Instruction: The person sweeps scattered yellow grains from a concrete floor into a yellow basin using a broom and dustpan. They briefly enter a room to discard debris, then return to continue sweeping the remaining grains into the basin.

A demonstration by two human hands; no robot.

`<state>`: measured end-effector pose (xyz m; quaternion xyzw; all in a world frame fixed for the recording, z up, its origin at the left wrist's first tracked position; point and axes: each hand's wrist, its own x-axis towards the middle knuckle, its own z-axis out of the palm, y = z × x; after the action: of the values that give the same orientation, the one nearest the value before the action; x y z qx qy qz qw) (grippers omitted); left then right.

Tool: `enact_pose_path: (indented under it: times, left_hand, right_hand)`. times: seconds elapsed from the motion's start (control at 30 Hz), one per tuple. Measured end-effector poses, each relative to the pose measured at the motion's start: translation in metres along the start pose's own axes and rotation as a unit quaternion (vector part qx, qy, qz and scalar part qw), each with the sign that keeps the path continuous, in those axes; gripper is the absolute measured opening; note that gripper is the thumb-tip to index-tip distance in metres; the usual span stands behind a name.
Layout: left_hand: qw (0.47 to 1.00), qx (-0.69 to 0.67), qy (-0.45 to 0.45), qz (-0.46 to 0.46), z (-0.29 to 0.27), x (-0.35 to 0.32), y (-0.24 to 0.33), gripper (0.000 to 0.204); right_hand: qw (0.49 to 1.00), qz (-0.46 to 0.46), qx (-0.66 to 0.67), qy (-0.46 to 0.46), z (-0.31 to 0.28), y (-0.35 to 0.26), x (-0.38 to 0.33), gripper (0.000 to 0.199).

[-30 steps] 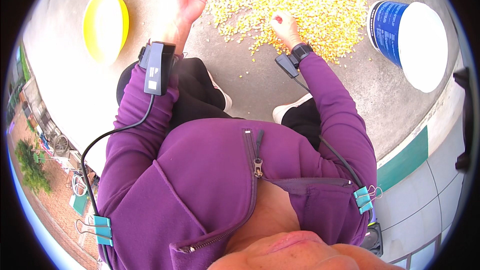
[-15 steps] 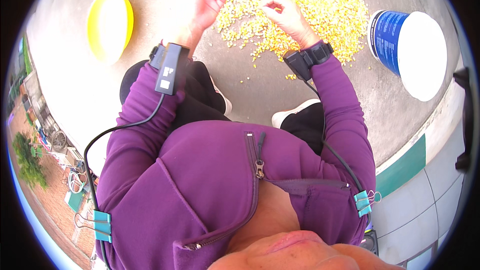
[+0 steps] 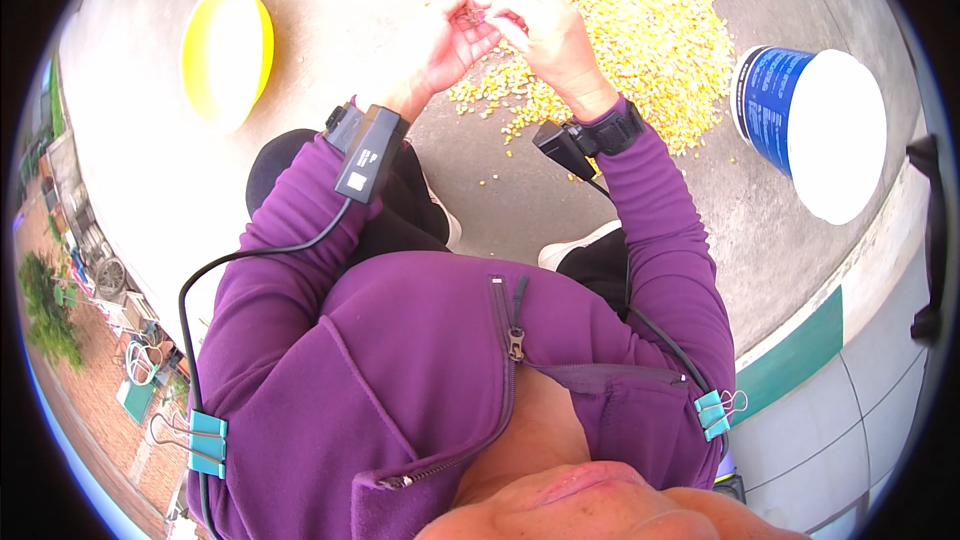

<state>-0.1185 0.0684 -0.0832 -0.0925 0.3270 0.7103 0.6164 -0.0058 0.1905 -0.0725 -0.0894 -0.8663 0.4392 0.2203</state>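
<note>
Looking down through the head view: left hand [image 3: 455, 40] raised palm-up over the concrete floor [image 3: 560, 200], fingers half curled into a cup, a few dark bits resting in the palm; right hand [image 3: 550, 35] meeting it from the other side, fingertips pinched together at the edge of that palm, too small to tell what sits between them. Spread just beyond and under both hands, a wide heap of yellow corn kernels [image 3: 620, 30], stray ones scattered toward the shoes. Off to the left, well apart, a yellow bowl [image 3: 228, 52]; to the right of the heap, a blue bucket with a white lid [image 3: 810, 125]. Purple sleeves, a black device strapped on each wrist. Likely trouble from here: palm tipping and dropping the dark bits back among the kernels, or the pinch slipping and losing the piece into the heap
</note>
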Motion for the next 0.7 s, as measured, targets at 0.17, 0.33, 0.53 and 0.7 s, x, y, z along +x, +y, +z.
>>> enact_pose_path:
  times: [0.17, 0.33, 0.53, 0.7]
  left_hand:
    - [0.999, 0.022, 0.046, 0.001, 0.004, 0.007, -0.005, 0.024]
    - [0.996, 0.07, 0.056, 0.009, 0.016, 0.006, -0.007, 0.024]
    - [0.981, 0.166, 0.094, 0.032, 0.032, 0.002, -0.008, 0.019]
    - [0.979, 0.127, 0.139, 0.076, 0.04, 0.001, -0.003, 0.012]
  right_hand:
    - [0.996, -0.053, -0.044, 0.053, 0.005, 0.002, 0.0, 0.021]
    - [0.998, -0.019, -0.029, 0.056, 0.003, 0.005, -0.002, 0.023]
    - [0.998, 0.04, 0.037, 0.042, -0.004, 0.001, -0.001, 0.029]
    - [0.961, 0.146, 0.233, -0.035, -0.025, 0.051, -0.033, 0.042]
